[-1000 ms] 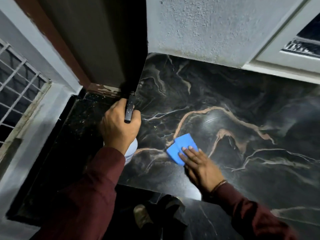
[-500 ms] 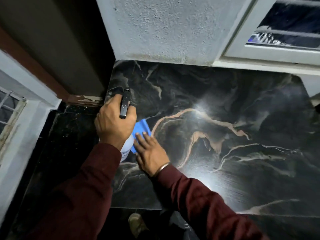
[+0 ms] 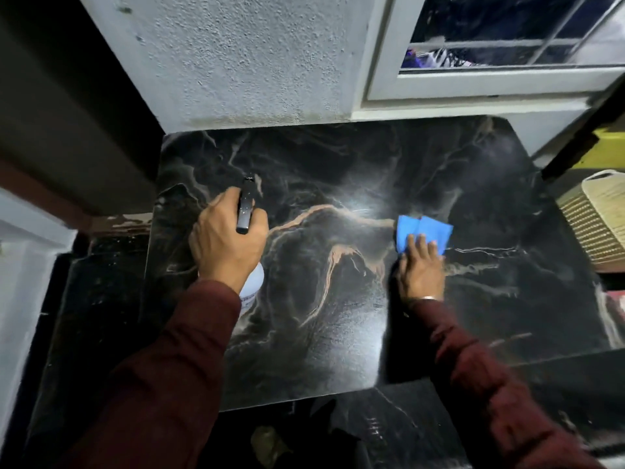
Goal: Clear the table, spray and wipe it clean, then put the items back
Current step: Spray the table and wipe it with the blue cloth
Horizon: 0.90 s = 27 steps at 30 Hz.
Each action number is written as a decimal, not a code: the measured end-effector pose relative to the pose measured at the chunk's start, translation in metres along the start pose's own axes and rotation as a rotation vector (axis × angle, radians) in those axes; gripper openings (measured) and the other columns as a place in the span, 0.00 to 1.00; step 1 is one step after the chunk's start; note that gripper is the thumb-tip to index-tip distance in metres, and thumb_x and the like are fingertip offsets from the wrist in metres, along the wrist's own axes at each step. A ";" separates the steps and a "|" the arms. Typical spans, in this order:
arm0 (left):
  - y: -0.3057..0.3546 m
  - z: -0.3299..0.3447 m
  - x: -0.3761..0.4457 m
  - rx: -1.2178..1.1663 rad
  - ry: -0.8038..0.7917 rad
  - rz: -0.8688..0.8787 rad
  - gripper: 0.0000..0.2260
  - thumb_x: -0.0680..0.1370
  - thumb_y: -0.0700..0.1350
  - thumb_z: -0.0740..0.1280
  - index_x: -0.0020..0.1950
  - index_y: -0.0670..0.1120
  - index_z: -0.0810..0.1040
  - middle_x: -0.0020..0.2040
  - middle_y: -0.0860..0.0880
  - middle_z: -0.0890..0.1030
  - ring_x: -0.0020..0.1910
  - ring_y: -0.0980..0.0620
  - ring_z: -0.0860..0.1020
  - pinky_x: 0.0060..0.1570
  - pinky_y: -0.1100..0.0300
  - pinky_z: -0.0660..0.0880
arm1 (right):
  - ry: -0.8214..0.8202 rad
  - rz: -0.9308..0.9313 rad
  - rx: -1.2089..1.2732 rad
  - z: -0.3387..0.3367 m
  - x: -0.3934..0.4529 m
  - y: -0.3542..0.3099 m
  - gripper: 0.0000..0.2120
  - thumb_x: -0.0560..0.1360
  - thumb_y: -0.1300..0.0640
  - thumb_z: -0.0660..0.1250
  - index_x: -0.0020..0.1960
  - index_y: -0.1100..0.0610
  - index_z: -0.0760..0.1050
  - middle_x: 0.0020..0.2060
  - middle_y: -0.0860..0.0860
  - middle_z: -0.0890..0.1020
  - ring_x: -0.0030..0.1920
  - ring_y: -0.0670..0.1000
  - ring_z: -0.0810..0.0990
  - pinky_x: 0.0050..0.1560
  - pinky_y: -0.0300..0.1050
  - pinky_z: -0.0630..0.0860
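**Wiping under way, sprayer kept ready**

Head view: your right hand (image 3: 420,265) lies flat on the blue cloth (image 3: 422,231), fingers straight and a little spread, so that the pressure goes across the fold and not into a single fingertip. The cloth sits right of centre on the dark marbled table (image 3: 338,333), just beside the bright glare patch; a flat palm suits a sweeping stroke here.

Your left hand (image 3: 227,240) is wrapped round the neck of the spray bottle (image 3: 246,211), fingers curled about it, the black head pointing away from you and the white body hidden mostly under your wrist. Held above the left part of the top, it is ready to spray again without being set down.

No items stand on the tabletop in sight. A pale woven basket (image 3: 595,218) waits off the right edge, probably part of what goes back later.
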<state>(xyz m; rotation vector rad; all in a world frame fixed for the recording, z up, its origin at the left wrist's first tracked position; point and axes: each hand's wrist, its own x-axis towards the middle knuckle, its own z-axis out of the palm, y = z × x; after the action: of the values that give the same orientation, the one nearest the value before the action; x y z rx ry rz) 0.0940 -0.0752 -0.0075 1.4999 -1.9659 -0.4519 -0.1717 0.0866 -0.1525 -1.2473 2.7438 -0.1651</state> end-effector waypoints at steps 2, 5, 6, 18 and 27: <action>0.001 -0.007 -0.009 0.006 -0.013 0.017 0.07 0.74 0.49 0.64 0.41 0.45 0.73 0.37 0.48 0.77 0.37 0.44 0.71 0.37 0.55 0.62 | 0.044 -0.133 0.004 0.015 -0.029 -0.041 0.27 0.74 0.52 0.50 0.65 0.65 0.72 0.63 0.66 0.75 0.63 0.69 0.73 0.64 0.63 0.69; -0.002 -0.022 -0.019 0.007 -0.010 0.022 0.07 0.74 0.49 0.65 0.43 0.46 0.76 0.38 0.48 0.78 0.39 0.41 0.74 0.37 0.54 0.63 | -0.003 -0.330 0.079 0.031 -0.092 -0.123 0.26 0.73 0.53 0.54 0.67 0.61 0.72 0.65 0.62 0.74 0.65 0.67 0.72 0.64 0.64 0.70; -0.005 -0.029 -0.023 0.005 -0.008 0.024 0.07 0.74 0.48 0.65 0.44 0.46 0.76 0.40 0.47 0.80 0.40 0.40 0.76 0.37 0.54 0.65 | -0.047 -0.402 0.092 0.036 -0.119 -0.150 0.27 0.72 0.52 0.54 0.69 0.59 0.71 0.67 0.59 0.74 0.67 0.64 0.71 0.65 0.62 0.70; 0.000 -0.044 -0.046 -0.010 -0.013 -0.021 0.05 0.74 0.47 0.65 0.44 0.46 0.77 0.37 0.50 0.77 0.37 0.46 0.72 0.37 0.55 0.65 | -0.090 -0.420 -0.058 0.015 -0.134 -0.047 0.24 0.73 0.51 0.55 0.67 0.53 0.74 0.65 0.53 0.77 0.63 0.58 0.77 0.62 0.57 0.72; 0.047 -0.005 -0.067 -0.020 -0.053 0.037 0.06 0.74 0.48 0.64 0.42 0.46 0.75 0.37 0.48 0.78 0.38 0.42 0.74 0.36 0.52 0.67 | -0.042 0.014 0.032 0.005 -0.115 0.011 0.27 0.76 0.50 0.49 0.69 0.60 0.70 0.67 0.60 0.73 0.67 0.66 0.70 0.67 0.62 0.66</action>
<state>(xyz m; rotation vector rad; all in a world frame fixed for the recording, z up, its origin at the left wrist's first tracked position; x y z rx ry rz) 0.0733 0.0028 0.0067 1.4505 -2.0203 -0.4984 -0.1044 0.1804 -0.1517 -1.2097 2.7027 -0.1788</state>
